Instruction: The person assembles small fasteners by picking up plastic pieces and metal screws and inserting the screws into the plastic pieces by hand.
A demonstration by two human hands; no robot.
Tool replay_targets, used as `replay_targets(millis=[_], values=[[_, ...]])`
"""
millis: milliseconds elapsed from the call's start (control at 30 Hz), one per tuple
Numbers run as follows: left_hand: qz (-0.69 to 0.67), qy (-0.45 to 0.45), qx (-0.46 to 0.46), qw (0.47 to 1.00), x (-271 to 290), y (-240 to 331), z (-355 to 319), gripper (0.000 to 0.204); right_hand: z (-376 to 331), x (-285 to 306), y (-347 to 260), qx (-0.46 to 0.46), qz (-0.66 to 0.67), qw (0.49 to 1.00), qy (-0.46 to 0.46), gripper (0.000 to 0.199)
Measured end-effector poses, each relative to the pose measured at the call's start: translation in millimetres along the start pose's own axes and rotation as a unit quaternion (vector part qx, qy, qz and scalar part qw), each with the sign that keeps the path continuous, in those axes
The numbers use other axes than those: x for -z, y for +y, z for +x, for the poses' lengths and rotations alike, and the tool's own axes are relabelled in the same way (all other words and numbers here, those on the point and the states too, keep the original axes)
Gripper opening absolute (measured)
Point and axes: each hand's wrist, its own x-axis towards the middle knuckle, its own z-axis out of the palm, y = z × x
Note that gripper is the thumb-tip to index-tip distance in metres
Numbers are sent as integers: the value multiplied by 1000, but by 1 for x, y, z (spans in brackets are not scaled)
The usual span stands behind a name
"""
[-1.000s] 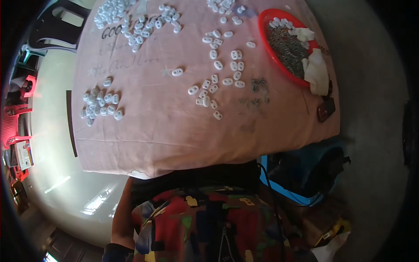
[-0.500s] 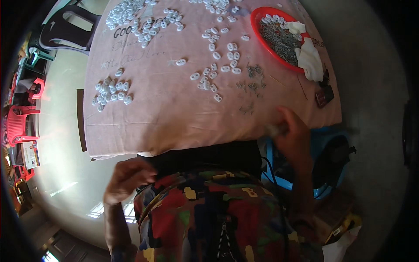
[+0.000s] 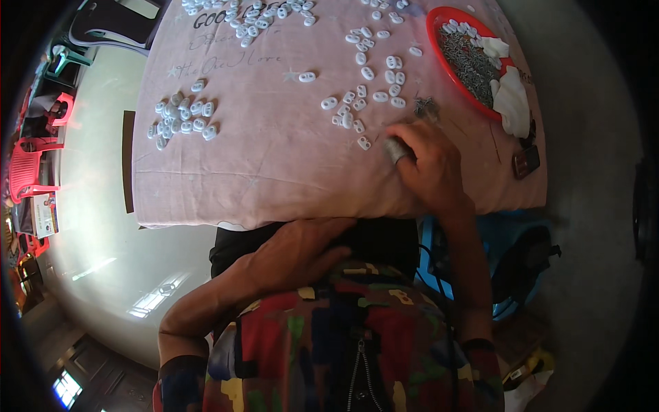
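My left hand (image 3: pixel 298 253) lies across my lap just below the table's near edge, fingers stretched out and holding nothing. Over the table, my right hand (image 3: pixel 431 165) is bent with thumb and forefinger curled toward each other; what they hold, if anything, is hidden. A grey wrap (image 3: pixel 395 149) covers its thumb. Just beyond its knuckles, partly covered by the hand, is a small heap of grey metal pieces (image 3: pixel 427 106) that look like screws. Left of it lie loose white oval plastic pieces (image 3: pixel 364 143) with two holes each. A separate cluster of white ovals (image 3: pixel 184 118) sits at the left.
A red basin (image 3: pixel 434 40) at the far right holds many grey metal pieces, some white ovals and a white cloth (image 3: pixel 511 103). A small dark box (image 3: pixel 526 162) and a thin stick lie near it. A pink cloth (image 3: pixel 274 185) covers the table; a blue stool (image 3: pixel 504 220) stands below right.
My right hand has moved up and left from the table edge to the small metal heap. My left hand has moved right onto my lap, its fingers straightening. The view has shifted slightly.
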Motion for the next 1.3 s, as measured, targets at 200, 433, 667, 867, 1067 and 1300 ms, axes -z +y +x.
replay_targets(millis=[200,433,667,867,1067,1300], values=[[-35,25,9,999,1,7,-2,36,7,14,-1,22,8,999,-27,30],[45,241,-16,969,32,2,39,15,11,4,-6,68,-18,995,-69,29],[217,297,-7,930,31,-13,87,13,2,6,-16,35,-39,998,-34,23],[202,318,-27,926,27,-18,83,8,-3,3,-18,10,54,998,-6,20],[-82,313,-27,946,34,-22,71,9,0,2,-27,-67,177,982,-10,20],[-445,184,37,876,53,-19,51,9,4,2,-40,-109,377,919,-40,19]])
